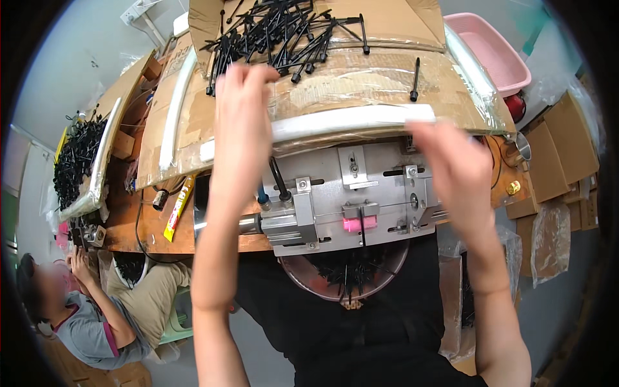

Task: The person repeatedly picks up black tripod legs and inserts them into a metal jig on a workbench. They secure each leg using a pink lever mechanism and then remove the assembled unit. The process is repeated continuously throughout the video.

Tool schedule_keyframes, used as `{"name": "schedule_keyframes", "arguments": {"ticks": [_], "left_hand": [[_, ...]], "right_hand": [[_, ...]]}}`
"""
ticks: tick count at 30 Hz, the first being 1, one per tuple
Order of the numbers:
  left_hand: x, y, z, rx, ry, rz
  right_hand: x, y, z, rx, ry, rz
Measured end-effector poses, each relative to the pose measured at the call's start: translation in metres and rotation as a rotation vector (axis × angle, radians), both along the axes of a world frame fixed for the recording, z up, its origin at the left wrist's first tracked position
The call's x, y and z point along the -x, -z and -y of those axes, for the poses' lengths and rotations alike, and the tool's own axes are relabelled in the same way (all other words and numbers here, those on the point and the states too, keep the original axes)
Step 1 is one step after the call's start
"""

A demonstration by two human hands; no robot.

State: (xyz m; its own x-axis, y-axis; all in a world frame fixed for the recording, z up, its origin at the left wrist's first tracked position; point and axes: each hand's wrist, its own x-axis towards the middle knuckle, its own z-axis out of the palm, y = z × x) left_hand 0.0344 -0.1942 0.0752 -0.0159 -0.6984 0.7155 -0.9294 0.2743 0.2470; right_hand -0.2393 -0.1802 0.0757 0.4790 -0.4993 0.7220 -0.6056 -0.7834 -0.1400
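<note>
I judge these black knob-headed rods [274, 31] light, stiff and slick, best pinched mid-shaft; whether my left hand [244, 116] or right hand [456, 169] grips any, I can't tell.

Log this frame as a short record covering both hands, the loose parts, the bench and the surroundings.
Left hand: at the near edge of the pile of black knob-headed rods; grip unclear
Right hand: by the right end of the white strip; blurred, grip unclear
Lone rod: on the cardboard, right of the pile
Bench: metal fixture with pink block
Near side: basin holding more black rods
Nearby: seated co-worker, left
</note>
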Motion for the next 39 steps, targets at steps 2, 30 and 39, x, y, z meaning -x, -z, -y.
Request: {"name": "schedule_keyframes", "arguments": {"ticks": [2, 30, 39], "left_hand": [[-0.032, -0.008, 0.040, -0.022, 0.040, 0.124], [0.122, 0.092, -0.167, -0.332, 0.091, 0.138], [0.132, 0.092, -0.157, -0.401, 0.030, 0.195]], "right_hand": [[-0.008, -0.020, 0.045, 0.068, 0.081, -0.103], [0.064, -0.006, 0.020, -0.720, -0.300, 0.781], [0.035, 0.000, -0.039, -0.640, -0.237, 0.834]]}}
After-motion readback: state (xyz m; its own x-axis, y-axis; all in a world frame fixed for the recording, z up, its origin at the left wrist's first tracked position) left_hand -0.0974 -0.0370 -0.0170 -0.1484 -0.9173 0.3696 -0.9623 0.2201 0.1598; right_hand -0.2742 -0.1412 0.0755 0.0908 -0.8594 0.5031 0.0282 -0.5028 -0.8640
